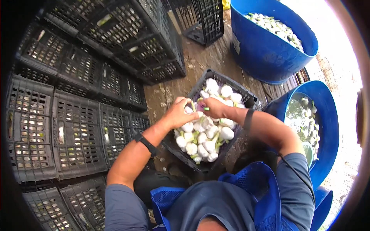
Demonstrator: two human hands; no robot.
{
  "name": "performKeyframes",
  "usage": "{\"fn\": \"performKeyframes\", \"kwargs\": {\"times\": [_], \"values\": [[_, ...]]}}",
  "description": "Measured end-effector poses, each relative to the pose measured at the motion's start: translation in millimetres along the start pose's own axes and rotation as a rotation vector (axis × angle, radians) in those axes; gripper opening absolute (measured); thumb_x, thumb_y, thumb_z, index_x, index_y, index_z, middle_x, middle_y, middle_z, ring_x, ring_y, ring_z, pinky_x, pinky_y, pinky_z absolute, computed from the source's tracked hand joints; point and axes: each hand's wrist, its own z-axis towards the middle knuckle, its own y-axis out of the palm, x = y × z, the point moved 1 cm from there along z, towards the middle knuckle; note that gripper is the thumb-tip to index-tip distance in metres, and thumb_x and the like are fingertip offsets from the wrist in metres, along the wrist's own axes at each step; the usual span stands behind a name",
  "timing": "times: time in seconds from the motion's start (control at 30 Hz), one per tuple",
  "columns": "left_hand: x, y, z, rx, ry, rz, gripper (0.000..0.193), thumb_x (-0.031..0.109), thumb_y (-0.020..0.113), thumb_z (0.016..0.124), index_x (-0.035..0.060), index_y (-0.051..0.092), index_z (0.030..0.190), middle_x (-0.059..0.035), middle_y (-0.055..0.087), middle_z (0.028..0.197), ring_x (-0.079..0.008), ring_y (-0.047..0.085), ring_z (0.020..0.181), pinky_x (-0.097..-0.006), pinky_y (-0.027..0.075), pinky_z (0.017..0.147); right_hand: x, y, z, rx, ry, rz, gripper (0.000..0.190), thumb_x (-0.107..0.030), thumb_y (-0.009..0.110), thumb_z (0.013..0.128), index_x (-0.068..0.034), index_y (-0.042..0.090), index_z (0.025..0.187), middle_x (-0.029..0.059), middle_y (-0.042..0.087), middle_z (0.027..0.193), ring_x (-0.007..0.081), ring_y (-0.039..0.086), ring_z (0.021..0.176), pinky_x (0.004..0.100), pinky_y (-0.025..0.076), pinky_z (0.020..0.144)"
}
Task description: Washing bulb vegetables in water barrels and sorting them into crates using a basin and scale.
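A black plastic crate [248, 95] sits on the floor before me, heaped with white garlic bulbs [227, 133] that have short green stems. Over the heap, my left hand [182, 113] curls thumb and fingers around a garlic bulb [188, 110], with a green stem [193, 106] rising between them. Beside it, to the right, my right hand [214, 107] is closed on purple material [200, 105]; whether this is netting or garlic skin is unclear. A small green tip [206, 109] sticks out by its fingers. The palms hide part of both held things.
Stacked black crates [78, 130] filled with garlic line the left side. Another black crate [206, 21] stands on the wooden floor [192, 55] ahead. Close on the right are a blue tub [260, 55] of garlic and a second blue tub [329, 124] holding water and floating bulbs.
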Motion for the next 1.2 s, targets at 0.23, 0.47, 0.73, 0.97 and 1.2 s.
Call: {"fn": "performKeyframes", "kwargs": {"times": [0.23, 0.47, 0.73, 0.97, 1.2], "values": [[12, -2, 12, -0.208, -0.053, 0.754, 0.013, 0.018, 0.07, 0.079, 0.0073, 0.074, 0.084, -0.016, 0.072, 0.092, -0.035, 0.068, 0.095, -0.046, 0.055, 0.08, -25, -10, 7, -0.112, 0.021, -0.205, 0.026, -0.031, 0.071, 0.086, -0.008, 0.068, 0.096, 0.0177, 0.07, 0.089, 0.0385, 0.066, 0.088, 0.0454, 0.052, 0.078], [7, -32, 47, -0.36, -0.141, 0.379, 0.009, 0.008, 0.064, 0.082, 0.0033, 0.072, 0.084, -0.0137, 0.07, 0.072, -0.0239, 0.071, 0.065, -0.0383, 0.057, 0.063, -35, -6, 11, -0.258, 0.051, -0.063, 0.048, -0.046, 0.077, 0.081, -0.004, 0.068, 0.104, 0.0173, 0.071, 0.092, 0.0367, 0.067, 0.091, 0.0442, 0.051, 0.083], [51, -24, 39, -0.209, -0.164, -0.279, 0.015, 0.003, 0.068, 0.08, -0.0001, 0.063, 0.094, -0.0112, 0.069, 0.082, -0.0179, 0.07, 0.078, -0.0331, 0.057, 0.068, 14, 42, 13, 0.068, 0.012, 0.21, 0.028, -0.031, 0.07, 0.087, -0.01, 0.068, 0.105, 0.0151, 0.071, 0.094, 0.0339, 0.067, 0.089, 0.0407, 0.052, 0.081], [-16, 47, -34, -0.01, -0.011, 0.015, 0.128, 0.048, 0.089, 0.064, -0.0099, 0.016, 0.151, -0.028, 0.019, 0.158, -0.0384, 0.018, 0.149, -0.043, 0.017, 0.122, -42, -3, 15, -0.123, 0.151, -0.08, 0.025, -0.027, 0.066, 0.089, -0.005, 0.071, 0.1, 0.022, 0.071, 0.093, 0.0396, 0.067, 0.093, 0.0454, 0.052, 0.082], [7, 100, 13, 0.557, 0.125, -0.057, 0.111, 0.044, 0.079, 0.074, -0.0005, 0.016, 0.154, -0.0258, 0.025, 0.157, -0.0408, 0.023, 0.148, -0.0498, 0.021, 0.119, -71, 4, 4, -0.043, 0.224, -0.448, 0.023, -0.01, 0.061, 0.081, 0.007, 0.062, 0.095, 0.0276, 0.069, 0.084, 0.0432, 0.069, 0.08, 0.0489, 0.054, 0.075]]}}
